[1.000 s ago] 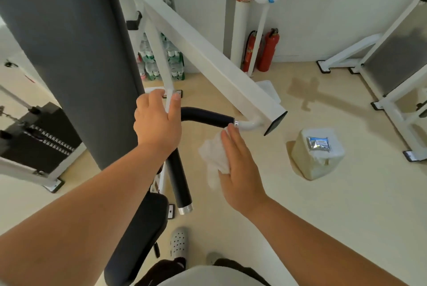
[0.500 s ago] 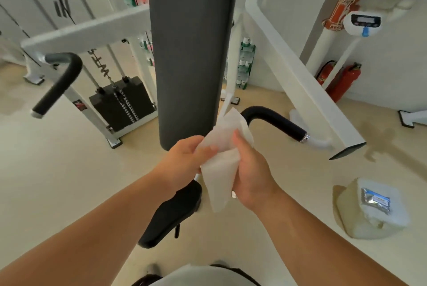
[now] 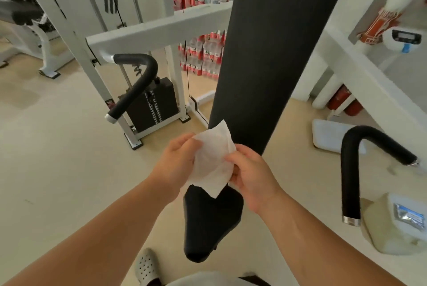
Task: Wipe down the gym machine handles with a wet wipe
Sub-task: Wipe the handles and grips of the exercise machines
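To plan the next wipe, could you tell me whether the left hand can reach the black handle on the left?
Probably yes: only open floor lies between the left hand and the left handle. It shares the wet wipe with the right hand, though a stretch seems needed.

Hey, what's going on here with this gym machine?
A person holds a white wet wipe out in front with both hands: the left hand grips its left edge, the right hand pinches its right edge. The wipe touches neither black handle; the left handle and the right handle stand free on either side of the dark back pad.
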